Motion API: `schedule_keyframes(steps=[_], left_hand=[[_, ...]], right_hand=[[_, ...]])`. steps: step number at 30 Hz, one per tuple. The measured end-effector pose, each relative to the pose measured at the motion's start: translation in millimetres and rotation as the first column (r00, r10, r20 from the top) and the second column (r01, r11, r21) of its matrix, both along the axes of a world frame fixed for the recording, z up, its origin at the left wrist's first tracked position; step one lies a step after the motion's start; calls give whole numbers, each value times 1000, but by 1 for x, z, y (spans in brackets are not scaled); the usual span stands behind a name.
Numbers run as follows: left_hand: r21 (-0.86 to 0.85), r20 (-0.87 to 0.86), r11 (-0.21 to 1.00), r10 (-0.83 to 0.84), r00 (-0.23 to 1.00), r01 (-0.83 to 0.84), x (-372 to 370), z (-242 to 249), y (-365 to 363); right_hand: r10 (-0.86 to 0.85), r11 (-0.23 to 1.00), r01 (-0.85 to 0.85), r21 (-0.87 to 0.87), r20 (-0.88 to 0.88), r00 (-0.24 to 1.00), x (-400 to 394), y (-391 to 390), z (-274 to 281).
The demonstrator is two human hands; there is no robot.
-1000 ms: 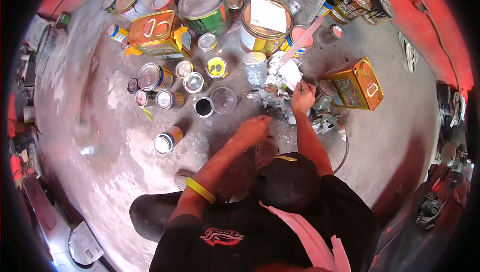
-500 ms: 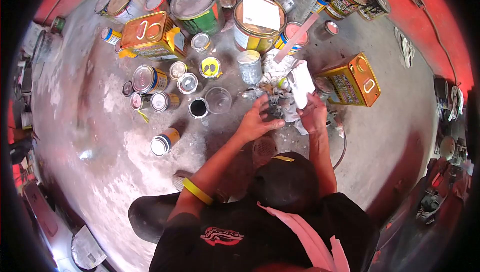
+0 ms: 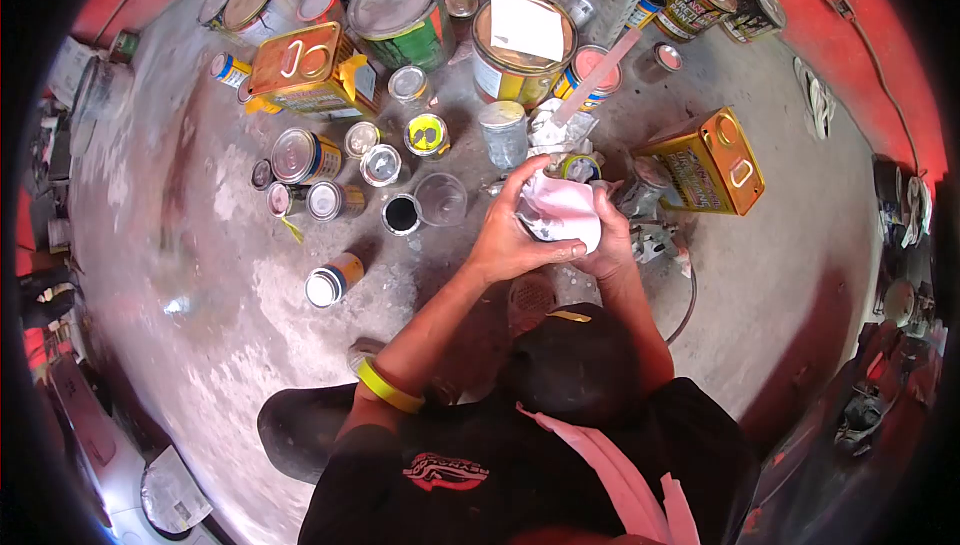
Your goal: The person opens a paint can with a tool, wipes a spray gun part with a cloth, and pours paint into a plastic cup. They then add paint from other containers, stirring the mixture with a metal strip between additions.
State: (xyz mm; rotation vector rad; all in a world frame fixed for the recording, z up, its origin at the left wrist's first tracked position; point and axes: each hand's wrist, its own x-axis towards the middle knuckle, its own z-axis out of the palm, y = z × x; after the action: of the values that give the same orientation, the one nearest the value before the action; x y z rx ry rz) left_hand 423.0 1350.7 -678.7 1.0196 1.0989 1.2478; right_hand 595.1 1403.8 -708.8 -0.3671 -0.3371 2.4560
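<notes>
Both my hands have come together since a moment ago: left hand [image 3: 510, 240] and right hand [image 3: 610, 245] now clamp the white rag [image 3: 560, 213], bunching it above the floor [image 3: 200, 245]

Bright, even daylight is falling on the floor [image 3: 200, 245], with soft shadows pooling under the person. Glare is glinting off the can lids [image 3: 400, 0]. Fisheye distortion is bending everything toward a black, vignetted rim, and the edges are smearing out of focus while the centre is staying fairly sharp.
</notes>
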Motion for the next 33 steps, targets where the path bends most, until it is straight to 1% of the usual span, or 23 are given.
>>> schedule_keyframes(steps=[1,2,3,4,5,6,9,10,11,13,14,15,17,18,22,24,25,27,28,29,31,32,33], left_hand=[[1,0,1000,-3,1000,3,1,1,1],[106,-86,994,44,995,-34,0,1,1],[214,-166,975,99,981,-62,-1,2,2],[215,-168,975,97,981,-60,-2,2,2],[148,-90,988,51,995,-37,-2,3,2],[82,-7,997,9,1000,-8,-2,3,1],[74,-4,997,24,1000,-23,-2,5,4],[73,-5,997,27,1000,-26,-3,3,4],[42,15,998,35,999,-36,-3,-1,4],[11,35,999,49,998,-49,-5,-4,6],[102,-106,993,62,992,-51,-6,-5,6],[193,-243,981,86,966,-38,-7,-6,7],[212,-286,977,82,955,-20,-9,3,7],[230,-329,973,80,941,-3,-9,5,7],[236,-344,972,78,936,5,-8,0,8],[129,46,992,-16,999,10,-7,-11,10],[130,46,991,-16,999,10,-11,-10,10],[-142,295,971,-143,945,191,-24,-8,6],[-149,483,955,-155,862,255,-30,-15,5],[-149,483,955,-155,862,255,-33,-22,4],[-212,760,954,25,650,211,-35,-32,4],[-212,688,960,16,725,181,-34,-33,4],[-213,690,960,15,724,182,-35,-37,4]], right_hand=[[-5,1000,5,-6,-26,1000,-1,0,-3],[-6,998,9,-67,53,999,1,-2,-5],[-8,998,12,-67,52,999,2,-1,-6],[23,1000,-23,12,56,998,1,1,-2],[54,994,-60,88,65,996,0,2,3],[52,998,-58,38,153,987,1,4,10],[1,993,-18,113,152,988,3,9,5],[-28,994,19,108,79,996,0,9,7],[-23,994,15,107,79,997,-1,9,6],[-62,997,65,-32,77,995,-2,11,4],[-55,994,58,-92,37,998,-2,10,9],[-55,994,59,-93,37,998,-1,10,7],[-50,999,53,-9,162,985,0,10,5],[-60,998,63,-31,72,996,-1,10,4],[-72,997,71,14,69,995,-2,12,10],[-139,990,142,-18,108,984,-2,13,9],[-139,990,142,-18,108,984,-2,13,12],[-170,985,166,45,108,979,0,13,19],[-179,984,178,18,100,979,3,15,16],[-179,984,178,18,100,979,4,15,14],[-228,973,223,54,89,970,7,15,10],[-230,973,226,54,91,969,9,15,7],[-238,971,234,53,88,967,11,15,3]])
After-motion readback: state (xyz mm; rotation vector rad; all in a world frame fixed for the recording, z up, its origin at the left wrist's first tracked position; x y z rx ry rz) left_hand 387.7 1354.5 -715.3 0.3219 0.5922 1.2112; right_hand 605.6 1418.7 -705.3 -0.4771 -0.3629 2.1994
